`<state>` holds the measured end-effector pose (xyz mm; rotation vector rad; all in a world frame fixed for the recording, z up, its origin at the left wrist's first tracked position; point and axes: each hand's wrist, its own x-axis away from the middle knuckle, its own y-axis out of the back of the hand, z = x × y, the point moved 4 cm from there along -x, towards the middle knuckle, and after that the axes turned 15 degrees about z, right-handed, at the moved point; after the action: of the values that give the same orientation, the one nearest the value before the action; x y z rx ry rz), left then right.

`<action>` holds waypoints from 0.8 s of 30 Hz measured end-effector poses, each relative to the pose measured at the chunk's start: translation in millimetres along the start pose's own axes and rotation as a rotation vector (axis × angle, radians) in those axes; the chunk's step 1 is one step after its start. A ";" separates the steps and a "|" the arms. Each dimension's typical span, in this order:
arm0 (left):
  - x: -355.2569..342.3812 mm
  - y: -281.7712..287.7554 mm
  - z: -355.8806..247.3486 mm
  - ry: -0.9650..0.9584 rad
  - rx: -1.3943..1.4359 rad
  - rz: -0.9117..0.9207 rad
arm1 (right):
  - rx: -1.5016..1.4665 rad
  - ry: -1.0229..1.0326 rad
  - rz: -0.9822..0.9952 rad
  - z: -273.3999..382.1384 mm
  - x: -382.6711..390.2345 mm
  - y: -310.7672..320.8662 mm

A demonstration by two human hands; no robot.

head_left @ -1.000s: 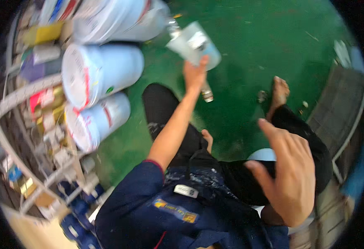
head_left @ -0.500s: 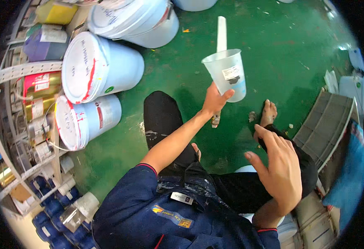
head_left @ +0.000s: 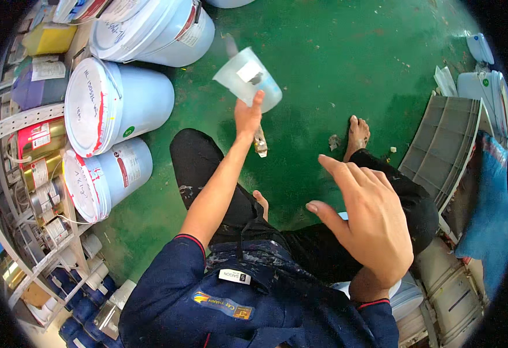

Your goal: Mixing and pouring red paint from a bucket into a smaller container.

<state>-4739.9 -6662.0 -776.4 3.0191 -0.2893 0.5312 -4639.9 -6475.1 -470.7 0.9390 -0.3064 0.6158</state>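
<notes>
My left hand point(head_left: 248, 116) is closed round a translucent plastic cup point(head_left: 252, 87) with a white label and a dark smudge, tilted above the floor. A flat stick with a stained lower end point(head_left: 260, 144) appears gripped along with it. Its pale upper end point(head_left: 230, 45), smeared by motion, rises past the cup's rim; the stretch behind the cup is hidden. My right hand point(head_left: 367, 217) hovers over my right leg, fingers stretched and thumb apart, holding nothing.
Lidded pale-blue buckets point(head_left: 115, 104) stand along the left, beside a metal shelf point(head_left: 28, 124) with cans and jars. To the right are a grey ribbed plastic panel point(head_left: 442, 148), a blue cloth point(head_left: 485, 220) and another bucket point(head_left: 480, 90). Green floor point(head_left: 323, 64) lies ahead.
My left hand has moved left with the cup and stick, and the cup now leans left. My right hand has shifted slightly left, still open. The view has also shifted.
</notes>
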 end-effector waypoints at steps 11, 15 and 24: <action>7.2 1.6 -18.2 -0.065 0.195 -0.095 | -0.028 0.005 -0.010 -2.7 4.5 1.1; 7.0 1.6 -17.4 -0.216 0.148 -0.095 | -0.032 -0.009 -0.005 -4.1 5.4 1.9; 7.7 11.4 -1.1 -0.417 0.041 -0.146 | -0.046 -0.032 0.067 -8.5 7.6 2.8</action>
<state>-4735.4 -6674.4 -772.5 3.1317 -0.0746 -0.1084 -4635.8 -6464.1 -469.8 0.8980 -0.3801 0.6531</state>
